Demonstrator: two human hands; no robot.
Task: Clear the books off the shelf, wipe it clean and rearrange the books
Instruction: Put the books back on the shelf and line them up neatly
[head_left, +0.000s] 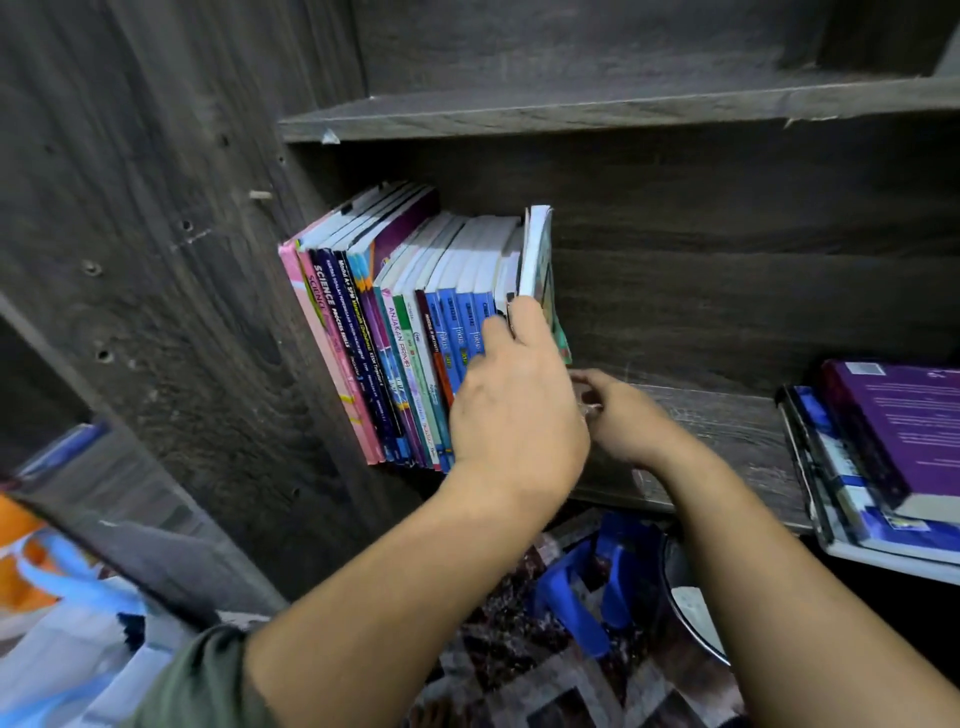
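A row of upright books (395, 332) leans left against the side wall of the dark wooden shelf (727, 426). My left hand (514, 405) reaches to the right end of the row, and its curled fingertips grip the spine edge of the rightmost book (537, 249), a thin one with a green cover. My right hand (628, 415) sits lower, just right of the left hand, at the foot of that book. It is blurred and its fingertips are partly hidden, so its hold is unclear.
A flat stack of books topped by a purple one (893, 431) lies at the shelf's right end. The upper shelf board (571, 111) is bare. Below are a blue plastic stool (587, 587), a patterned rug (519, 675) and a round basin rim (685, 613).
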